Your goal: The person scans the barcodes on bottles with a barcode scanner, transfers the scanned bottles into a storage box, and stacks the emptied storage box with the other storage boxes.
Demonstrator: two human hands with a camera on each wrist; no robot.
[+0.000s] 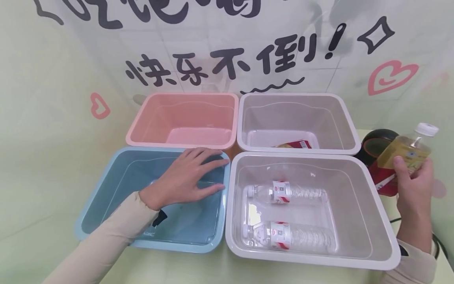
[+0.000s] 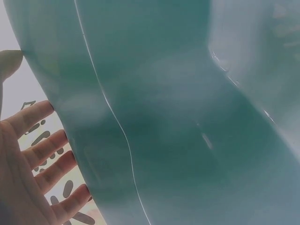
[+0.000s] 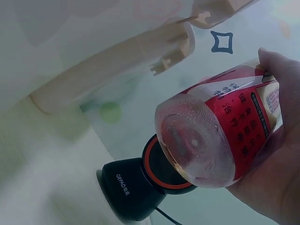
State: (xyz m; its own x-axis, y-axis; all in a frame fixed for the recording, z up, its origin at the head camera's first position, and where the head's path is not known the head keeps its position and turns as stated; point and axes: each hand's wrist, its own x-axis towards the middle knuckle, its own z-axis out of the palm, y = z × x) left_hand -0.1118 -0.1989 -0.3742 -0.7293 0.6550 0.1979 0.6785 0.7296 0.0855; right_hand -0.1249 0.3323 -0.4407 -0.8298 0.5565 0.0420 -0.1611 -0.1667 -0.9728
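Note:
At the far right, my right hand (image 1: 415,185) grips a clear plastic bottle (image 1: 404,154) with a white cap and a red and yellow label. The bottle tilts, cap up to the right; its clear base faces the camera in the right wrist view. My left hand (image 1: 191,177) hovers over the blue bin (image 1: 120,173), fingers spread and holding nothing. In the left wrist view its fingertips (image 2: 44,108) lie right along the bin's edge. Two clear bottles with white and red labels, an upper bottle (image 1: 294,193) and a lower bottle (image 1: 301,236), lie in the front white bin (image 1: 354,205).
Behind stand a pink bin (image 1: 184,112) and another white bin (image 1: 291,112) holding a red and yellow packet (image 1: 296,144). A black device with an orange ring (image 3: 136,187) and a cable sits right of the bins. The wall (image 1: 71,157) behind carries black lettering.

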